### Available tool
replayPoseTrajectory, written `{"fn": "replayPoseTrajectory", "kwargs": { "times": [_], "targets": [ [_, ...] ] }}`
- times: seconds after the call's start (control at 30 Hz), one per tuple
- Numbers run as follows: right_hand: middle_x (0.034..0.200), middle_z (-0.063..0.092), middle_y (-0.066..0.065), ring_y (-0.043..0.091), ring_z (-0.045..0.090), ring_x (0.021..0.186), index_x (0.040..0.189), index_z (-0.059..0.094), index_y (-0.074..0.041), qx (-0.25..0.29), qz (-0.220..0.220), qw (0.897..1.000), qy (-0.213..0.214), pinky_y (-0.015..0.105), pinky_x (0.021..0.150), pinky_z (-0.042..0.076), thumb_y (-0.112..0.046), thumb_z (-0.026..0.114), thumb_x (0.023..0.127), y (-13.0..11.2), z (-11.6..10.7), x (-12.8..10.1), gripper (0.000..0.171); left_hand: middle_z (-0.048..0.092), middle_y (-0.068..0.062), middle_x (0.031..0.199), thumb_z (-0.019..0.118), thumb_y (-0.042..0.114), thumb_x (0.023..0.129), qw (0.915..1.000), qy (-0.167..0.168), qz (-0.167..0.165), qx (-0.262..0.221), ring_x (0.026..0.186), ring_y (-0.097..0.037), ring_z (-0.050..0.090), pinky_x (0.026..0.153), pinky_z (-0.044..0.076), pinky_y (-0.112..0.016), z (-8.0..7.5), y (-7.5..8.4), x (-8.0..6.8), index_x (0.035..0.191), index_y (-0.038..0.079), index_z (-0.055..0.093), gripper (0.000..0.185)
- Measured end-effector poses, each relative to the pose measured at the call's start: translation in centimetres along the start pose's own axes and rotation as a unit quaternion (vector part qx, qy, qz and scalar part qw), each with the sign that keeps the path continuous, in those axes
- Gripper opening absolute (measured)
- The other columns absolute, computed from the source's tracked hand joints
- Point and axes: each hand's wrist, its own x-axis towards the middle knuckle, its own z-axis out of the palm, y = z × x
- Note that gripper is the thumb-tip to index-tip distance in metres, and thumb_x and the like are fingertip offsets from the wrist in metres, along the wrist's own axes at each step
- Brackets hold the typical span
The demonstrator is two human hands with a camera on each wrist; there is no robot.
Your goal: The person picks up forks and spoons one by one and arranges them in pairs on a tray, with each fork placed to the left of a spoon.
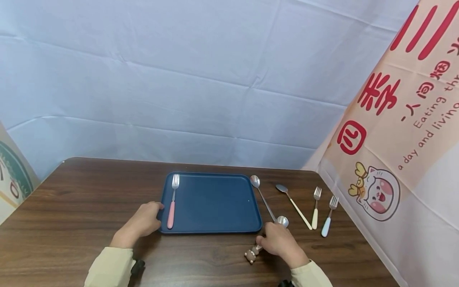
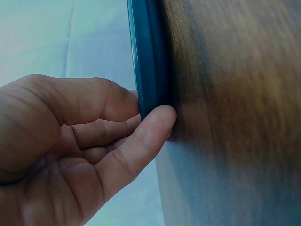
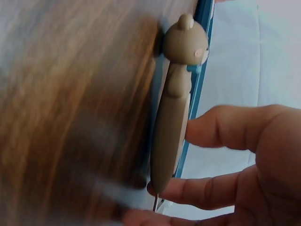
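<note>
Bear spoon (image 1: 283, 220) shaft behind fingers (image 1: 267, 240).

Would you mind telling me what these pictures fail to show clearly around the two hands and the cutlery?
- Head view: the right hand covers most of the bear-handled utensil; whether the bowl beside the knuckles belongs to it is unclear.
- Right wrist view: that utensil's working end is cut off by the lower edge; the table is blurred.
- Left wrist view: the left hand touches the blue tray rim; the tray's contents are out of frame.
- Head view: both forearms leave the bottom edge.
</note>
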Motion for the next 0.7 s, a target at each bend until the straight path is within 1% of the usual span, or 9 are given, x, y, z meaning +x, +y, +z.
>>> {"fn": "replayPoseTrajectory", "kwargs": {
  "times": [0.1, 0.2, 0.27, 0.33, 0.43, 0.6, 0.7],
  "targets": [
    [0.056, 0.046, 0.002, 0.017, 0.043, 0.051, 0.062, 0.053, -0.010, 0.014, 0.000, 1.000, -0.008, 0.033, 0.048, 0.036, -0.025, 0.069, 0.079, -0.24, 0.14, -0.17, 0.028, 0.052, -0.033, 0.117, 0.057, -0.011, 0.071, 1.0000, 0.001, 0.004, 0.000, 0.104, -0.039, 0.053, 0.085, 0.044, -0.051, -0.03, 0.01, 0.01, 0.112, -0.017, 0.055, 0.042],
    [0.052, 0.048, 0.001, 0.015, 0.046, 0.045, 0.066, 0.054, -0.009, 0.043, 0.003, 0.999, -0.020, 0.030, 0.044, 0.037, -0.027, 0.069, 0.081, -0.44, 0.34, -0.33, 0.028, 0.052, -0.033, 0.117, 0.056, -0.012, 0.071, 1.0000, 0.001, 0.003, 0.000, 0.104, -0.038, 0.053, 0.084, 0.044, -0.050, -0.06, 0.02, -0.01, 0.113, -0.017, 0.055, 0.042],
    [0.047, 0.047, -0.001, 0.012, 0.046, 0.039, 0.063, 0.054, -0.009, 0.062, 0.003, 0.998, -0.025, 0.027, 0.040, 0.037, -0.023, 0.070, 0.081, -0.48, 0.42, -0.40, 0.028, 0.051, -0.033, 0.117, 0.056, -0.012, 0.071, 1.0000, -0.001, -0.001, -0.001, 0.104, -0.038, 0.053, 0.084, 0.044, -0.050, -0.09, 0.03, -0.04, 0.113, -0.017, 0.055, 0.043],
    [0.043, 0.046, -0.002, 0.009, 0.044, 0.034, 0.059, 0.053, -0.009, 0.072, 0.001, 0.997, -0.021, 0.026, 0.038, 0.037, -0.018, 0.070, 0.079, -0.42, 0.39, -0.47, 0.028, 0.051, -0.033, 0.117, 0.056, -0.012, 0.071, 1.0000, -0.003, -0.004, -0.002, 0.104, -0.038, 0.053, 0.085, 0.044, -0.051, -0.10, 0.04, -0.04, 0.113, -0.017, 0.054, 0.043],
    [0.041, 0.045, -0.003, 0.007, 0.042, 0.032, 0.053, 0.052, -0.010, 0.073, 0.007, 0.997, -0.015, 0.025, 0.038, 0.036, -0.011, 0.070, 0.075, -0.25, 0.24, -0.58, 0.028, 0.051, -0.033, 0.118, 0.056, -0.011, 0.071, 1.0000, -0.004, -0.006, -0.003, 0.105, -0.039, 0.052, 0.085, 0.044, -0.051, -0.08, 0.03, -0.02, 0.114, -0.017, 0.054, 0.043],
    [0.045, 0.047, -0.001, 0.007, 0.044, 0.033, 0.055, 0.051, -0.009, 0.070, 0.015, 0.997, 0.001, 0.025, 0.039, 0.038, -0.008, 0.070, 0.072, 0.10, 0.36, -0.71, 0.025, 0.051, -0.033, 0.117, 0.056, -0.012, 0.071, 1.0000, -0.003, -0.003, -0.003, 0.106, -0.039, 0.052, 0.085, 0.044, -0.050, -0.05, -0.01, -0.06, 0.113, -0.017, 0.054, 0.042],
    [0.048, 0.049, 0.001, 0.008, 0.046, 0.033, 0.061, 0.054, -0.004, 0.078, 0.022, 0.997, 0.010, 0.026, 0.040, 0.040, -0.008, 0.072, 0.071, 0.32, 0.50, -0.65, 0.020, 0.051, -0.033, 0.117, 0.056, -0.012, 0.072, 1.0000, -0.004, -0.003, -0.003, 0.105, -0.039, 0.052, 0.084, 0.044, -0.050, -0.03, 0.03, -0.07, 0.113, -0.017, 0.054, 0.042]
  ]
}}
